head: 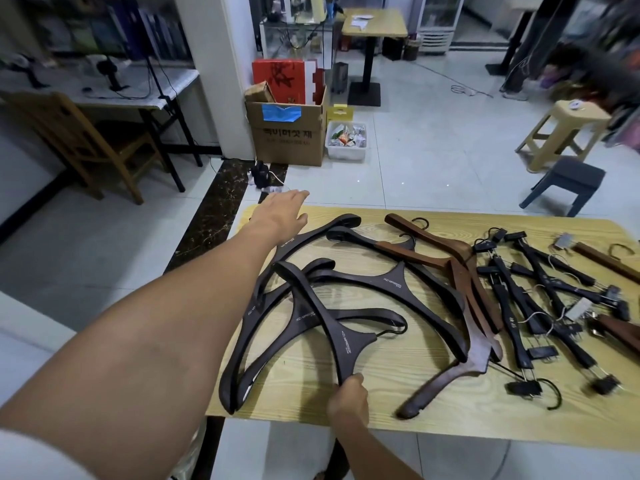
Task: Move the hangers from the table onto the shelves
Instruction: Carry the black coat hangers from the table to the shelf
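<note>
Right hand [348, 400] sits at 6 o'clock by the worktop [450, 414] edge, fingers curled round the near tip of one dark hanger [346, 341]. Left hand [280, 216] is stretched out to 11 o'clock over the far-left corner, fingers straight, palm down, holding nothing; we can't tell if it touches the hanger end under it. The gripped hanger's long arm runs from our right hand up toward 11 o'clock, its metal hook pointing off to 3 o'clock. It lies on top of the other dark hangers [398, 282], so we judge a lift toward us w/ the right hand should free it, tho the crossed arms beneath could snag. Right hand is plainly the nearer one; the left is well apart from that hanger's body. Materials: the dark ones are broad, curved, matte & near-black w/ small pale lettering. At 1 o'clock, brown hangers [460, 258] show reddish wood grain & a slimmer shape. At 3 o'clock there's a tangle of clip hangers [514, 327], thin black bars w/ metal clips & wire. The worktop is pale yellow wood-grain, smooth. Every hanger we see is on the worktop. The shelves aren't clear to us; a blurred bookcase [152, 32] at 10 o'clock may be them.
</note>
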The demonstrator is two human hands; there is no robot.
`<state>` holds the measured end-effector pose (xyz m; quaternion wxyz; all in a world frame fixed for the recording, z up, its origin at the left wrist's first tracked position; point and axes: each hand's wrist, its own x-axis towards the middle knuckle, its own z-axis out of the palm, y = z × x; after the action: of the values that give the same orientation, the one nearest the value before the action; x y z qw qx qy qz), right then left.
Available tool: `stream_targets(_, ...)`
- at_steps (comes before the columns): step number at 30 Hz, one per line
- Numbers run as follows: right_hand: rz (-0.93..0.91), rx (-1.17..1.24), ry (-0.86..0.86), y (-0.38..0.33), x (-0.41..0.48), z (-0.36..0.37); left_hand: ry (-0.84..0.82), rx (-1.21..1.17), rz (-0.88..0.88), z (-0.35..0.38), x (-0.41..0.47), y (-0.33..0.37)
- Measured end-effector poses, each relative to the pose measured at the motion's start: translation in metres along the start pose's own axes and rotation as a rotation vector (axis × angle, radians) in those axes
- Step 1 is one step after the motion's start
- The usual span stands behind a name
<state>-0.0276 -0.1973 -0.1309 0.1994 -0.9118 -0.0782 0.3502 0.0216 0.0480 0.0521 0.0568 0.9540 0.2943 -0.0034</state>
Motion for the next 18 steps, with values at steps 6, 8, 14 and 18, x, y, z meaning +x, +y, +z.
stream_targets(6, -0.036, -0.078, 0.110, -0.006, 0.006, -0.022, 0.050, 0.008, 0.010, -0.008, -0.008, 0.000)
stream_targets(8, -0.079, -0.139, 0.139, -0.008, 0.009, -0.030, 0.050, 0.018, 0.015, -0.009, -0.007, -0.001)
stream_targets(14, -0.252, -0.308, 0.157, -0.020, 0.027, -0.062, 0.061, 0.019, 0.024, -0.020, -0.004, -0.004)
stream_targets(18, -0.373, -0.385, 0.177, -0.043, 0.045, -0.103, 0.080, 0.032, 0.018, -0.026, 0.004, -0.013)
